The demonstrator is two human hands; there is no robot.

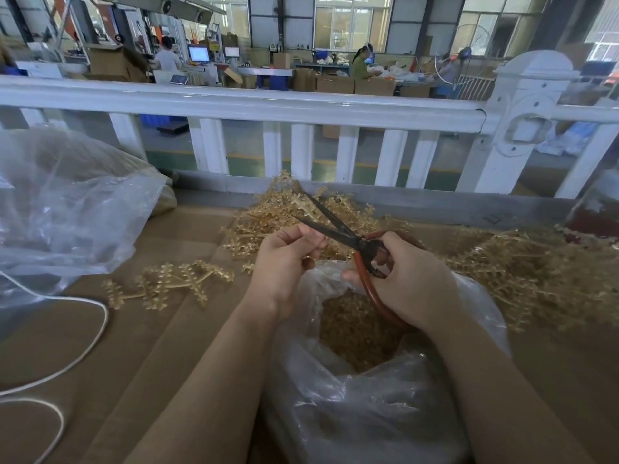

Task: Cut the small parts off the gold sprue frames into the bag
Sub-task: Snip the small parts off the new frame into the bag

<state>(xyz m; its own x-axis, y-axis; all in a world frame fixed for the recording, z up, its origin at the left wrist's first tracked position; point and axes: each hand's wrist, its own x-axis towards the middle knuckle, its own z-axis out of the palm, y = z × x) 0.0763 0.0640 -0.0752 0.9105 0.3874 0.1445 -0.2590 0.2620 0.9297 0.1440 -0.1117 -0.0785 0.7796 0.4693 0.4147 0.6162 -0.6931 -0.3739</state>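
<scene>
Right under my hands the clear bag point(385, 380) stands open, its mouth holding a heap of cut gold parts point(358, 333). I want every snip made directly above that mouth, so the pieces drop straight in and do not skip onto the cardboard point(160, 346).

My right hand point(412, 283) is curled through the red loop handles of the scissors point(345, 234), whose dark blades stand apart, pointing up and away from my grip. My left hand point(284, 259) has its fingers bent together just beside the lower blade; it seems to pinch a thin bit of sprue there, though I cannot make it out for sure. I should feed the stem deep into the blades, fingertips clear.

Beyond the blades lies the pile of gold sprue frames point(301, 212), more spread out to the right of my grip point(522, 262), and one frame point(167, 286) lies alone off to the left.
</scene>
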